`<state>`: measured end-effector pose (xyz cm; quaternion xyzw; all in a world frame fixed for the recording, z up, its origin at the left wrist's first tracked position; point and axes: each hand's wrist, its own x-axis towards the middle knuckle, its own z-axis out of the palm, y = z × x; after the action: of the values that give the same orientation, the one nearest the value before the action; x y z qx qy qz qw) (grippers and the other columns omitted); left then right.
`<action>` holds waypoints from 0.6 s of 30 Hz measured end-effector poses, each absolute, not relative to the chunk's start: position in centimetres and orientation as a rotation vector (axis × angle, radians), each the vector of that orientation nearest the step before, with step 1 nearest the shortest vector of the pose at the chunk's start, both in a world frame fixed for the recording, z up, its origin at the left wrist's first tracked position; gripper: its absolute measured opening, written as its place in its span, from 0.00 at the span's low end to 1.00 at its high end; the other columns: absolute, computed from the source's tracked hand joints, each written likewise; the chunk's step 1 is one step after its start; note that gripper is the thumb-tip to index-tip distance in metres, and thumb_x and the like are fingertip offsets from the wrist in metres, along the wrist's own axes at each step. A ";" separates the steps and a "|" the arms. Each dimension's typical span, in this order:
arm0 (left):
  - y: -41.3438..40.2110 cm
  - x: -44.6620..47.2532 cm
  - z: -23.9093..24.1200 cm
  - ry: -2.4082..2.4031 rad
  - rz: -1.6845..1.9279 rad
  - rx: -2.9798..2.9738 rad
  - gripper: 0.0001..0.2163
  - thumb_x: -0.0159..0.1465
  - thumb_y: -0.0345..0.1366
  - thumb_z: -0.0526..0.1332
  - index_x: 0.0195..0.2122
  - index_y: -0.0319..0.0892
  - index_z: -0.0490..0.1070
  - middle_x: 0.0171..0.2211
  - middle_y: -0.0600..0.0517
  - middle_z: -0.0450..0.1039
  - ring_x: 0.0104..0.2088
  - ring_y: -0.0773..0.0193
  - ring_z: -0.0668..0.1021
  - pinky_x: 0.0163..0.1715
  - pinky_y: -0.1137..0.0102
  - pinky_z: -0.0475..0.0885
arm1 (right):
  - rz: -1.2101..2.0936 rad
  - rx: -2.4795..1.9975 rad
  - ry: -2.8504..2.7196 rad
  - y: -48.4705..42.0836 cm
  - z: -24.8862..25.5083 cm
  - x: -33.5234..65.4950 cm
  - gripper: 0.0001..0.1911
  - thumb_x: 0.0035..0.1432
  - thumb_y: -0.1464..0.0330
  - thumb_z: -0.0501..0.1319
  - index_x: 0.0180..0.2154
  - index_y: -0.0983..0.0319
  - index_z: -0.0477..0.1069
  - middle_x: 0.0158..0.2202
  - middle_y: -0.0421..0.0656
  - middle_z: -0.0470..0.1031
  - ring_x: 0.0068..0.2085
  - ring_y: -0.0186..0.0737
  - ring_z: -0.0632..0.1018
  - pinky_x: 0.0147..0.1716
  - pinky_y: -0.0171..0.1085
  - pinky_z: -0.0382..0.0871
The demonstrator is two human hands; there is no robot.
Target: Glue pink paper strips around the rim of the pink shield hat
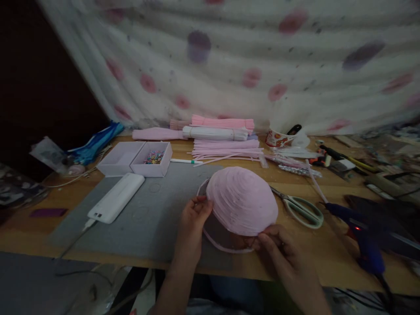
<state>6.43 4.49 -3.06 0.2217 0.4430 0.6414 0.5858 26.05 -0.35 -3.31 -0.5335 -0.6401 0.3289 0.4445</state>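
A pink dome-shaped piece (241,199) made of wound fuzzy stems rests on a grey mat (147,218) at the middle of the table. A thin pink ring (223,248) runs round its near side. My left hand (193,223) pinches the dome's left edge with closed fingers. My right hand (278,251) pinches the near right edge where the ring meets the dome.
Bundles of pink and white stems (223,133) lie at the back. White boxes (136,158) with coloured bits, a white power bank (115,197), scissors (300,208), a blue glue gun (359,236) and a patterned cup (278,138) stand around. A spotted cloth (229,57) hangs behind.
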 end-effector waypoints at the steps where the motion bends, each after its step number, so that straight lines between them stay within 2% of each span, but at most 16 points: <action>1: 4.5 6.5 -3.1 1.023 1.498 0.506 0.23 0.44 0.44 0.76 0.35 0.40 0.69 0.26 0.55 0.78 0.29 0.66 0.78 0.37 0.69 0.68 | 0.807 -1.332 -1.605 -0.3 -3.3 26.1 0.14 0.66 0.60 0.56 0.30 0.58 0.71 0.25 0.40 0.77 0.29 0.36 0.80 0.28 0.30 0.72; 6: 4.5 6.5 -3.2 0.983 1.497 0.491 0.22 0.43 0.43 0.77 0.33 0.41 0.70 0.24 0.57 0.76 0.26 0.69 0.75 0.33 0.71 0.67 | 0.748 -1.391 -1.664 -0.3 -3.3 26.1 0.14 0.66 0.60 0.56 0.30 0.58 0.71 0.26 0.40 0.77 0.28 0.37 0.79 0.26 0.31 0.70; 12: 4.1 6.1 -3.2 0.980 1.428 0.563 0.18 0.47 0.47 0.75 0.31 0.40 0.76 0.27 0.53 0.78 0.32 0.65 0.76 0.37 0.71 0.67 | 0.756 -1.385 -1.640 -0.4 -3.0 25.9 0.14 0.65 0.61 0.56 0.29 0.58 0.71 0.26 0.41 0.77 0.29 0.37 0.79 0.28 0.32 0.72; 18: 3.9 6.2 -2.9 1.015 1.411 0.611 0.18 0.45 0.50 0.75 0.23 0.39 0.76 0.22 0.54 0.74 0.27 0.67 0.72 0.32 0.72 0.65 | 0.765 -1.407 -1.620 -0.3 -2.8 25.7 0.14 0.65 0.60 0.56 0.29 0.58 0.71 0.25 0.41 0.77 0.28 0.38 0.79 0.28 0.33 0.72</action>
<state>6.22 3.94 -2.91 0.2641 0.4389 0.6099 0.6047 25.75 -0.35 -2.76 -0.5611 -0.6459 0.3048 0.4183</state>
